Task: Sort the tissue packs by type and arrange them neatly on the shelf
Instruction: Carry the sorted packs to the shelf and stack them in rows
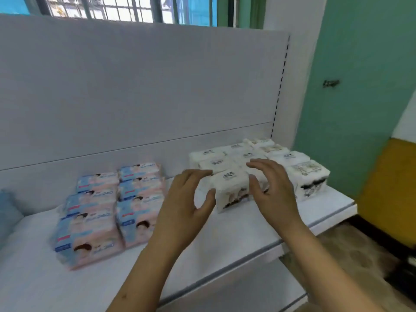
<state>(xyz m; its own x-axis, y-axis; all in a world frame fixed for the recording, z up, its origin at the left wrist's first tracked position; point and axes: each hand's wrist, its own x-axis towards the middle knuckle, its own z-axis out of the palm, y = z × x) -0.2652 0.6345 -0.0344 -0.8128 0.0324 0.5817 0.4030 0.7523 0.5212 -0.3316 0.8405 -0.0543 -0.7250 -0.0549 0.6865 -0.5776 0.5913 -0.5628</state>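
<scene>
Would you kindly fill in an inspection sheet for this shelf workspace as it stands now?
Surface: white shelf with a white back panel.
Job's things: pink and blue packs grouped at left in two rows; white packs grouped at right.
Clutter: a blue object at the left edge, too blurred to identify.
Grippers: left hand and right hand flank the front white pack, fingers relaxed; contact cannot be told.
Cables: nothing seen.
Surroundings: barred window above, green wall at right.
</scene>
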